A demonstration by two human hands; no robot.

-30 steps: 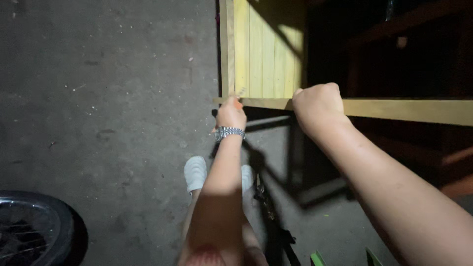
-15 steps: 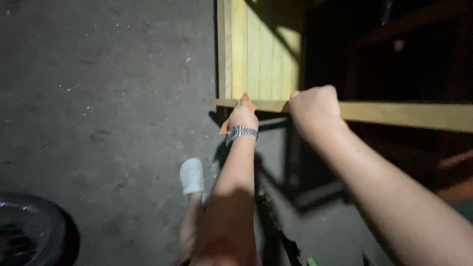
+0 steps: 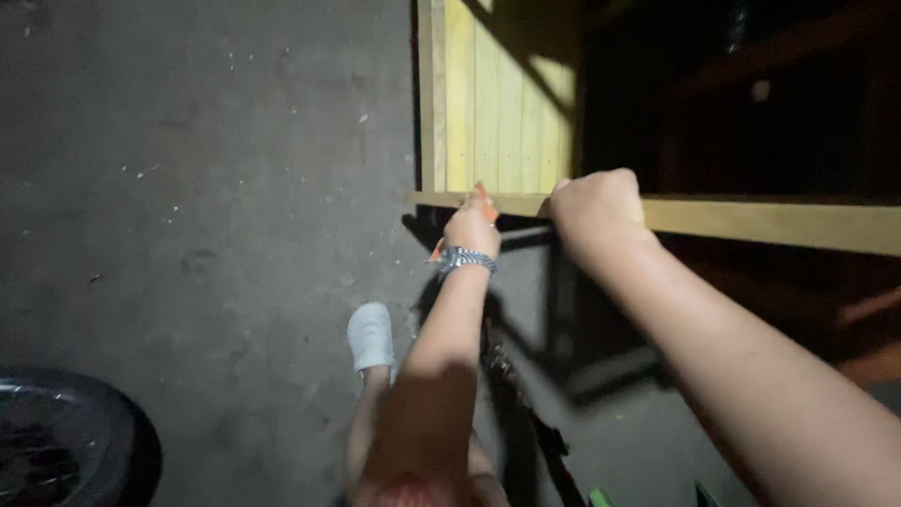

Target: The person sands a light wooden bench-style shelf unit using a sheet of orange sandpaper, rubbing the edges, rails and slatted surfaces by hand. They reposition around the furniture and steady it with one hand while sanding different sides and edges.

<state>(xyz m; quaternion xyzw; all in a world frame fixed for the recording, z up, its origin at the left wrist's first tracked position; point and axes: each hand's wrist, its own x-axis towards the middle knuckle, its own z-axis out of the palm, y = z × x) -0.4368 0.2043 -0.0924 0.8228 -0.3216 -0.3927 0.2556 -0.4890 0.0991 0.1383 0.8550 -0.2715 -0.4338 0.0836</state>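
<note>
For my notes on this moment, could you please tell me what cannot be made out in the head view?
- Right hand: its fingers curl over the wooden rail, so their tips are hidden.
- Left hand: a small orange thing shows at its fingers, too small to identify.
- Space behind the rail: too dark.
- Tyre: cut off by the left and bottom edges.

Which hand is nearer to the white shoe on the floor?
Left. The left hand is at the wooden rail's corner, above the white shoe; the right hand grips the rail farther right.
</note>
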